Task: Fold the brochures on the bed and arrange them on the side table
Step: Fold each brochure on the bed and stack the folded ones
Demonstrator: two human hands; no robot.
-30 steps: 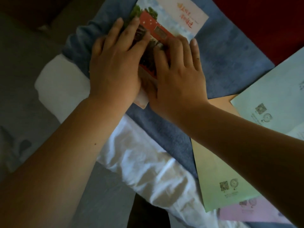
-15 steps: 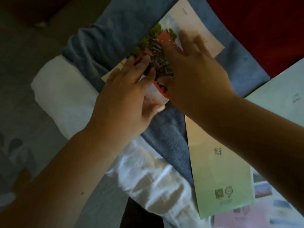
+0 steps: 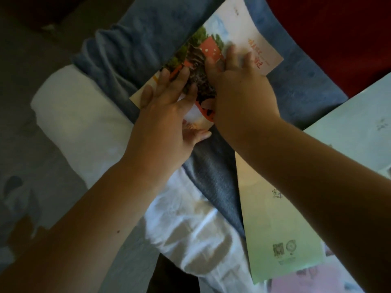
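Observation:
A colourful brochure (image 3: pixel 230 37) with trees, a red patch and orange lettering lies on the blue blanket (image 3: pixel 135 39) at the top centre. My left hand (image 3: pixel 167 115) lies flat on its near end, fingers straight, thumb under the paper's near corner. Flat on the brochure's middle rests my right hand (image 3: pixel 239 89), its fingertips blurred near the orange lettering. A pale green folded brochure (image 3: pixel 275 229) lies at the lower right, partly under my right forearm. A light blue brochure (image 3: pixel 359 127) sits at the right edge.
A white sheet (image 3: pixel 88 115) covers the bed's near edge below the blanket. A red cover (image 3: pixel 338 34) fills the top right. A pink brochure (image 3: pixel 300 284) peeks out at the bottom right. Grey floor lies to the left.
The brochure has been opened out longer toward the upper right. My right hand slid along it away from me, while my left hand drew back to its near end.

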